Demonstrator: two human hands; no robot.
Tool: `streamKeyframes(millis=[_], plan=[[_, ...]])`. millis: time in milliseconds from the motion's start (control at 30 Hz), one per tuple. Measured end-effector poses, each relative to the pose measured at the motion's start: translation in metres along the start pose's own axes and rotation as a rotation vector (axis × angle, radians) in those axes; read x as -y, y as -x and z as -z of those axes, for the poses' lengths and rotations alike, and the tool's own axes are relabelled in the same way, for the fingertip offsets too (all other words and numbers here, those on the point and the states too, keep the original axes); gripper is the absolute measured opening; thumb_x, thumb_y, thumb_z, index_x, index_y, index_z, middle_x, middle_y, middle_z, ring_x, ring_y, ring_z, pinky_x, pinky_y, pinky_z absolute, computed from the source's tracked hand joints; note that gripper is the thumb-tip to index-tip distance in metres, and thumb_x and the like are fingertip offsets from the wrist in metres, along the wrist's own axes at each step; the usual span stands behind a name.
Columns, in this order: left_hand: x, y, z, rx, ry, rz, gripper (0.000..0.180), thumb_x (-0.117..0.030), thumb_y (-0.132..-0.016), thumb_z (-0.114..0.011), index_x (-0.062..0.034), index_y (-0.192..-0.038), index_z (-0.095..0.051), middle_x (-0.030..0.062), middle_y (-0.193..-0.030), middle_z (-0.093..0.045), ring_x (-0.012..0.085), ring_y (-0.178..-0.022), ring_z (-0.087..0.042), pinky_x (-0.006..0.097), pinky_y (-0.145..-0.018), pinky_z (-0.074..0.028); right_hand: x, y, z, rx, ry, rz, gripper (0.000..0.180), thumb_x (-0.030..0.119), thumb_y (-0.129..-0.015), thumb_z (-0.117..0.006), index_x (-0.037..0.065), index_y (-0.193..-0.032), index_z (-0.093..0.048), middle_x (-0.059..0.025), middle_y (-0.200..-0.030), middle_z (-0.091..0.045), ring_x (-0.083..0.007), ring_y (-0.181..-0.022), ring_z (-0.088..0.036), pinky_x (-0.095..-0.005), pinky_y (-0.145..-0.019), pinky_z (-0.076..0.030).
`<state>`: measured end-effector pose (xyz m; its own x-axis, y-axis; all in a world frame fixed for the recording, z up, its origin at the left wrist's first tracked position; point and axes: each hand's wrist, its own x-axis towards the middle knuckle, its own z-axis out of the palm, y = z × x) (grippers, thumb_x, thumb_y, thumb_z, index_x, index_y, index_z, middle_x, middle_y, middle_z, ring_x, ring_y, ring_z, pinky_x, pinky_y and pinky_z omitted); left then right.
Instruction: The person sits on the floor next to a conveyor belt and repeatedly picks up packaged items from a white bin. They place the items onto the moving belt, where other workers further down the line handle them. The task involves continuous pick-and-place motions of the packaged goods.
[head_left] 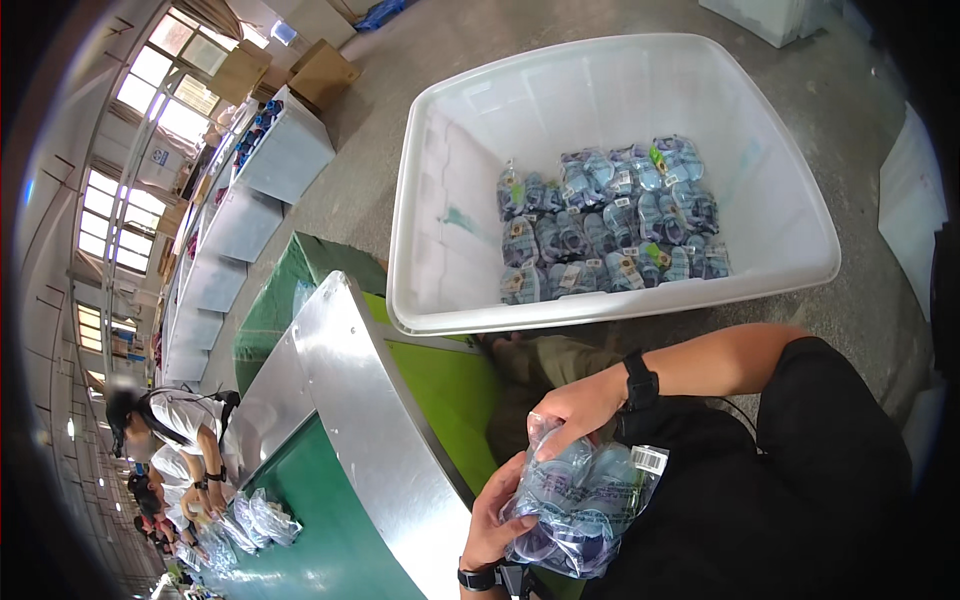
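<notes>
A clear plastic bag of shoes [585, 510], pale blue and purple with a white label at one corner, is held low in front of me. My left hand [492, 515] grips its left edge, the thumb lying across the plastic. From above, my right hand [577, 405] pinches the bag's upper end. Beyond them stands a large white plastic bin [610, 318], where several similar bagged pairs [605, 235] lie in rows on the bottom.
To my left runs a green conveyor belt [320, 530] with a metal edge [400, 460]; more bagged pairs [262, 520] lie on it. Co-workers [195, 440] stand along its far side. White bins [270, 160] line the left. Another white bin [915, 210] is at the right.
</notes>
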<state>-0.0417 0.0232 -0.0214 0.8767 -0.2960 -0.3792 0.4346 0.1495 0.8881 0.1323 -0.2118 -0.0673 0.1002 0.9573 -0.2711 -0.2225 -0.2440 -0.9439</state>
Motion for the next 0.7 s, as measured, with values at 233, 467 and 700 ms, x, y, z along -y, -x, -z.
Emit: streamKeyframes(millis=[233,467,700], plan=[[0.019,0.002,0.022,-0.424,0.231,-0.188,0.052,-0.018,-0.102,-0.059,0.0026,-0.148,-0.046,0.0198,-0.140,-0.059,0.0311,-0.129,-0.059,0.045,-0.105,-0.050,-0.006,0.026,0.052,-0.490,0.078,0.165,0.036,0.031,-0.096,-0.073,0.000,-0.113,-0.068,-0.0061,-0.100,-0.073,-0.0123,-0.093,-0.066,-0.0287,-0.081,-0.053],[0.030,0.032,0.052,-0.820,0.020,-0.353,0.029,-0.013,-0.105,-0.055,0.0025,-0.131,-0.057,0.0120,-0.113,-0.067,0.0214,-0.094,-0.071,0.031,-0.078,-0.060,0.008,0.078,0.203,-1.201,-0.403,0.219,0.044,0.038,-0.097,-0.070,0.002,-0.122,-0.063,-0.0117,-0.111,-0.070,-0.0202,-0.089,-0.073,-0.0369,-0.071,-0.061],[0.048,0.035,0.070,-0.903,0.116,-0.334,0.027,-0.010,-0.105,-0.057,0.0036,-0.128,-0.058,0.0156,-0.108,-0.069,0.0156,-0.086,-0.068,0.025,-0.073,-0.058,-0.030,0.086,0.239,-1.448,-0.219,-0.003,0.083,0.043,-0.093,-0.072,-0.001,-0.153,-0.035,-0.0198,-0.120,-0.060,-0.0245,-0.086,-0.071,-0.0388,-0.069,-0.064]])
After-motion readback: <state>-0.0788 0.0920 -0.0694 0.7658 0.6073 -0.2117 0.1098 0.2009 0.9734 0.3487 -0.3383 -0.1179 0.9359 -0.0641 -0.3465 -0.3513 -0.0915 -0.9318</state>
